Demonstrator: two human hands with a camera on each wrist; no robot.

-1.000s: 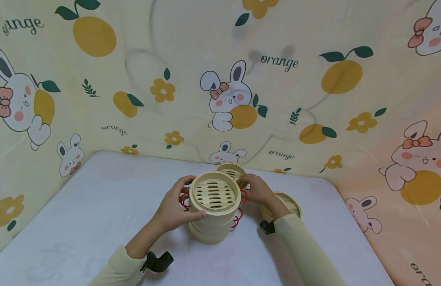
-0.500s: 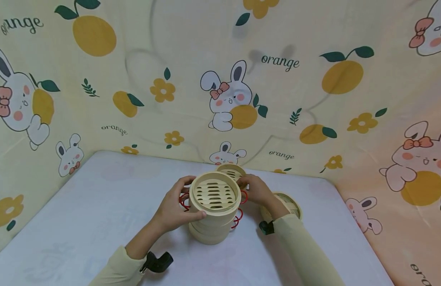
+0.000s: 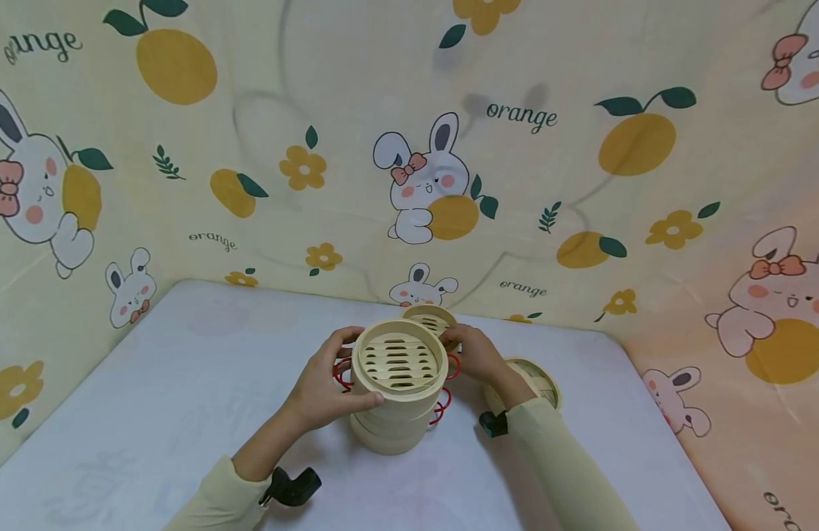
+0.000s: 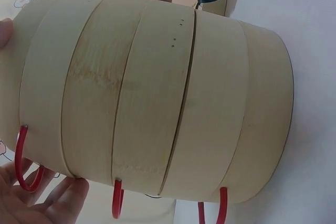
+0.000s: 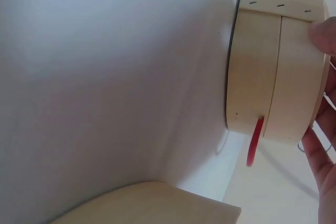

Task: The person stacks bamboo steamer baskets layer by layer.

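Nothing visibly moved; steamer stack (image 3: pixel 401 391) stands gripped in left hand (image 3: pixel 321 383).

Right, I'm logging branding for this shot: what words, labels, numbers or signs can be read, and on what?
"orange": patterned backdrop, upper left, first letter warped
"orange": backdrop, upper right of centre
"orange": backdrop, lower left
"orange": backdrop, lower right of centre
"ora", cut off: backdrop, bottom right
None readable on the bamboo steamer stack, the steamer behind it or the round piece at right.
White tabletop: faint marks, unreadable.
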